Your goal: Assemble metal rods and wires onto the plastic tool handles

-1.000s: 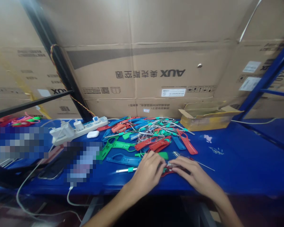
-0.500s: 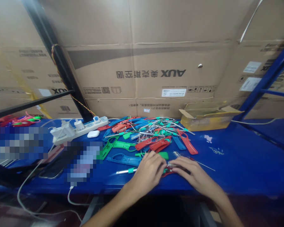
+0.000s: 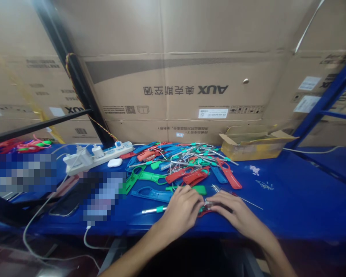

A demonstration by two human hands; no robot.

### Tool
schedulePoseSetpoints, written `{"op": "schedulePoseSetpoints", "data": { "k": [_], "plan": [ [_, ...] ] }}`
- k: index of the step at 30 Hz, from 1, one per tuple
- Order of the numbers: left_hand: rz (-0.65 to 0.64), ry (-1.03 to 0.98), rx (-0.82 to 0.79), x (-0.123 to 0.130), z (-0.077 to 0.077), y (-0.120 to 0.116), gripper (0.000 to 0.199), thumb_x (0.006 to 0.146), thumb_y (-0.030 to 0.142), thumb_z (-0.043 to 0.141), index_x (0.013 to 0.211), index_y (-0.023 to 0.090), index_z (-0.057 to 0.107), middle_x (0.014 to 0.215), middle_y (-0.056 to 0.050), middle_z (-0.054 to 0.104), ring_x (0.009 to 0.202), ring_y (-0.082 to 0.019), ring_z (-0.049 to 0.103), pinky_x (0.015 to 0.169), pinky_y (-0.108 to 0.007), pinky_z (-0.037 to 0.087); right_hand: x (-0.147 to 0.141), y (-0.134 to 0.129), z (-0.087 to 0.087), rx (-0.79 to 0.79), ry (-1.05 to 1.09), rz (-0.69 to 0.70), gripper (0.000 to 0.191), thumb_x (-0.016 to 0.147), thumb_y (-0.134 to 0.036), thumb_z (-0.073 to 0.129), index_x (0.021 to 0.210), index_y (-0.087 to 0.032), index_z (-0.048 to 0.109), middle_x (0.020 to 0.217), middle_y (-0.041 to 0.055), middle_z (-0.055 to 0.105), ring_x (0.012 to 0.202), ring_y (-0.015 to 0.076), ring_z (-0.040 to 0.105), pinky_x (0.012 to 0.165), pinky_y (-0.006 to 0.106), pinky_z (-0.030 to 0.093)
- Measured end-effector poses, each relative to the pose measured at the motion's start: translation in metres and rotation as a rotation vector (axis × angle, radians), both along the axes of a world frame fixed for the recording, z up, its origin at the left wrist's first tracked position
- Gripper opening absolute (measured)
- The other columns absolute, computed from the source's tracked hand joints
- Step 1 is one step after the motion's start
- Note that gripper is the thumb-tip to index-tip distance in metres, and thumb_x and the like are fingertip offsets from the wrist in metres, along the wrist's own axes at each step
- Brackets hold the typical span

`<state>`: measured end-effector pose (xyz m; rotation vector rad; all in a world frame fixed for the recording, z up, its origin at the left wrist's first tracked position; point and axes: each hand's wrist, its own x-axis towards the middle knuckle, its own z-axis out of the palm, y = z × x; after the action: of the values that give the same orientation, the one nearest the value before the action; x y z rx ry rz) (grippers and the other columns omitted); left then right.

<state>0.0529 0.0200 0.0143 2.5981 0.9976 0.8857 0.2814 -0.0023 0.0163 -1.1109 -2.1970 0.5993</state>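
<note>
My left hand (image 3: 184, 206) and my right hand (image 3: 230, 207) meet near the front edge of the blue table, fingers closed around a partly assembled stick lighter. Its red casing (image 3: 205, 213) shows below the fingertips; most of it is hidden. A silver metal tube (image 3: 150, 211) with a green collar juts out to the left from under my left hand. Small parts pinched between the fingertips are too small to make out. Just beyond my left hand are a blue lighter casing half (image 3: 152, 193) and a green piece (image 3: 200, 189).
Behind the hands spreads a pile of red, blue and green casings, metal tubes and wires (image 3: 184, 161). An open cardboard box (image 3: 250, 149) stands back right. Small pink parts (image 3: 254, 170), thin pins (image 3: 264, 185) and a long rod (image 3: 252, 204) lie right; a power strip (image 3: 103, 156) and phone (image 3: 70, 196) left.
The whole view has shifted slightly. Both hands stay at the same spot on the lighter, with only tiny finger movement.
</note>
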Motion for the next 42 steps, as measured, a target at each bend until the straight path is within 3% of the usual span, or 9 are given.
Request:
{"op": "schedulePoseSetpoints", "data": {
  "k": [7,18,26,42],
  "plan": [
    [0.008,0.025,0.002,-0.001,0.002,-0.001,0.015,0.101,0.014,0.056,0.091,0.02,0.065,0.091,-0.004,0.072,0.091,-0.023,0.06,0.079,-0.037,0.042,-0.003,-0.002,0.0,0.016,-0.02,0.0,0.026,0.106,-0.04,0.054,0.116,-0.026,0.074,0.107,0.0044,0.076,0.099,0.0207,0.069,0.095,0.035,0.053],
    [0.006,0.043,0.057,0.001,-0.008,0.005,0.008,0.103,0.016,0.059,0.1,0.022,0.064,0.099,-0.002,0.073,0.097,-0.023,0.059,0.084,-0.036,0.042,-0.001,-0.002,0.002,0.031,-0.017,-0.053,0.028,0.106,-0.039,0.051,0.12,-0.027,0.072,0.113,0.0061,0.073,0.107,0.0227,0.065,0.104,0.04,0.05],
    [-0.007,0.009,0.018,-0.001,-0.005,0.005,0.009,0.103,0.025,0.062,0.1,0.023,0.069,0.1,-0.002,0.076,0.097,-0.021,0.062,0.085,-0.036,0.045,-0.001,-0.003,0.0,0.041,-0.017,-0.07,0.03,0.106,-0.041,0.05,0.122,-0.028,0.073,0.114,0.0066,0.071,0.108,0.0231,0.065,0.103,0.04,0.052],
    [-0.026,-0.021,0.004,-0.001,-0.002,0.006,0.01,0.103,0.023,0.061,0.102,0.021,0.071,0.103,-0.003,0.075,0.098,-0.023,0.06,0.088,-0.039,0.047,0.0,-0.004,-0.001,0.074,-0.033,-0.063,0.025,0.106,-0.035,0.052,0.121,-0.027,0.07,0.115,0.0059,0.071,0.109,0.0222,0.065,0.103,0.039,0.051]
  ]
}}
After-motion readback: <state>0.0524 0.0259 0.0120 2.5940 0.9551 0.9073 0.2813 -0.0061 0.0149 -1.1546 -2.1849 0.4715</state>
